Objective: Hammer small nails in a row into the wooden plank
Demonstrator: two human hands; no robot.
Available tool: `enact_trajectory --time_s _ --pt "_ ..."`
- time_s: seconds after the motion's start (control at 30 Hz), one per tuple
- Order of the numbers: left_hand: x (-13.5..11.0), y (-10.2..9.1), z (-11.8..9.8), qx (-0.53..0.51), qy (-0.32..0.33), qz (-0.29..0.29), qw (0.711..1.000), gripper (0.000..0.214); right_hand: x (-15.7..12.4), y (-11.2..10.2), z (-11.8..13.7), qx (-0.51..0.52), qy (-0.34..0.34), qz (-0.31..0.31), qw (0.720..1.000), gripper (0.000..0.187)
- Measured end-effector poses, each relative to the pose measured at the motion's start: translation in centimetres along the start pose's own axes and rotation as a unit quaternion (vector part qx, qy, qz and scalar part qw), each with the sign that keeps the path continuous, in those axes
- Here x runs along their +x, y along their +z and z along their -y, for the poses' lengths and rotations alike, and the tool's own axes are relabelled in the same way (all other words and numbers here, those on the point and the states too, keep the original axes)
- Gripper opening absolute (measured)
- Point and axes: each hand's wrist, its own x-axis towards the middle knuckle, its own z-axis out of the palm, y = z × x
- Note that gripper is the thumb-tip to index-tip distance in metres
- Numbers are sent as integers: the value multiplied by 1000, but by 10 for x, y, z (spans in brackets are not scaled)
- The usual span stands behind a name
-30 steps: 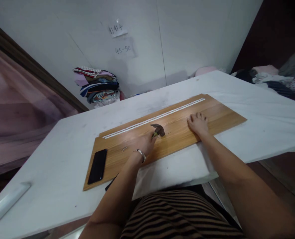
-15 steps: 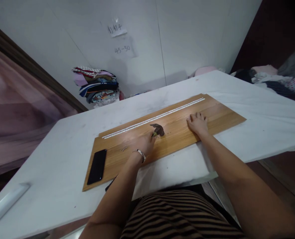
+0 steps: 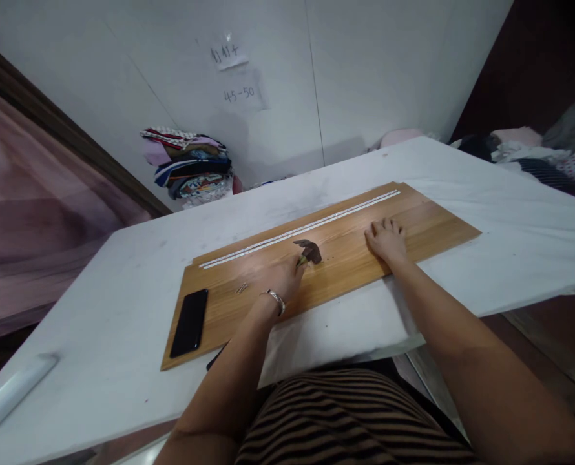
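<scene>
My left hand is closed round the handle of a claw hammer, whose dark head is low over or on a brown wooden board; I cannot tell if it touches. Flat on the board to the right rests my right hand, fingers spread, holding nothing. Between the hands, just right of the hammer head, a few tiny dark spots show in the wood. Several nails lie loose to the left of my left hand.
Two white strips run along the board's far side. A black phone lies at its left end. The board is on a white-covered table. A clear roll or tube lies at left, and folded clothes are stacked by the wall.
</scene>
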Motion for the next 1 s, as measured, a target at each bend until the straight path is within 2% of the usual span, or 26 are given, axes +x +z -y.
enact_trajectory --time_s 0.33,0.6,0.83,1.0 --pt "0 -3 -1 -23 -15 -19 999 29 0 1 0 -3 -2 -6 1000 51" --pt "-2 -4 -4 1 -12 12 1000 30 1 2 -1 -4 -5 -3 1000 51" --pt "-1 -6 -2 -22 -15 -18 999 31 1 4 -2 1 0 -5 1000 50" --pt "0 -3 1 -5 -11 -9 1000 30 1 3 -1 3 -1 -4 1000 50"
